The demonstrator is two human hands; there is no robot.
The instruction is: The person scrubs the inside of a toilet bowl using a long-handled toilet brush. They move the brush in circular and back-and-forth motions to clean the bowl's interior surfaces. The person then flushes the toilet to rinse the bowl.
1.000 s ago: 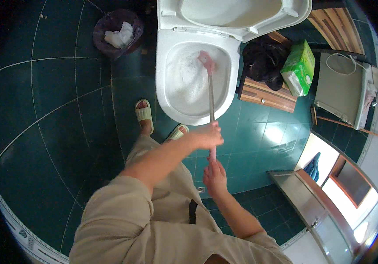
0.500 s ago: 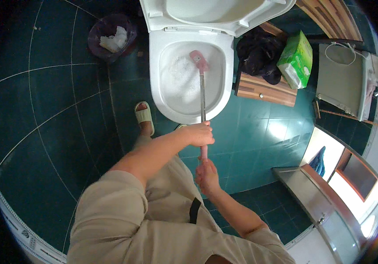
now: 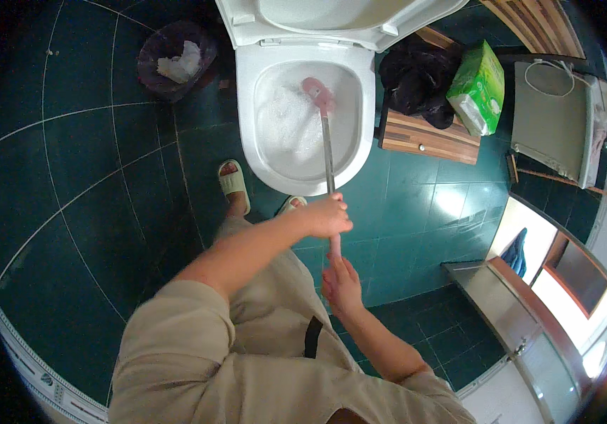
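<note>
A long-handled toilet brush [image 3: 329, 152] with a pink head, a metal shaft and a pink grip slants down into the white toilet bowl [image 3: 247, 120]. Its head rests against the far right part of the inner bowl, beside white foam [image 3: 282, 124]. My left hand [image 3: 328, 216] is wrapped round the brush where shaft and grip meet, just in front of the rim. Closer to me, my right hand [image 3: 343, 284] is closed round the lower end of the pink grip. My fingers hide parts of the grip. The toilet seat and lid [image 3: 317, 32] stand raised at the back.
Left of the toilet stands a bin [image 3: 155, 74] lined with a dark bag, with white paper inside. On the right, a wooden cabinet [image 3: 430, 141] bears a black bag [image 3: 416, 81] and a green tissue pack [image 3: 478, 85]. A door [image 3: 508, 318] stands farther right.
Both my hands have shifted slightly to the right with the brush grip. The brush head has turned a little and stays in about the same spot in the bowl.
</note>
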